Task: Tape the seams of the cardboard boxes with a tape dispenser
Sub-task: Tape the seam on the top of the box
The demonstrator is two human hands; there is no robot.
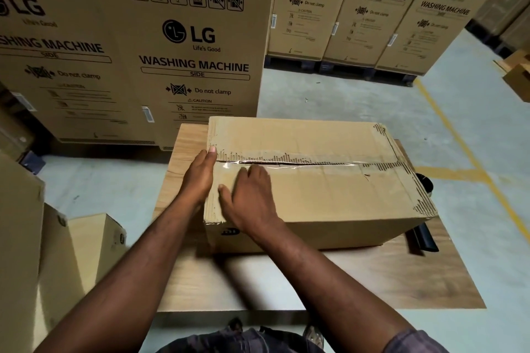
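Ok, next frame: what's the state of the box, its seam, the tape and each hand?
box: flaps folded shut, resting on the wooden table.
centre seam: thin dark gap showing along it.
clear tape: stuck along the seam, wrinkled at the left end.
left hand: open, fingers straight against the box's left end.
right hand: open, palm down on the box top beside the seam.

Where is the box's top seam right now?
Head view: the seam runs left to right across the middle of the cardboard box top. Its left end lies just past the right hand, beside the left hand at the box's left edge.
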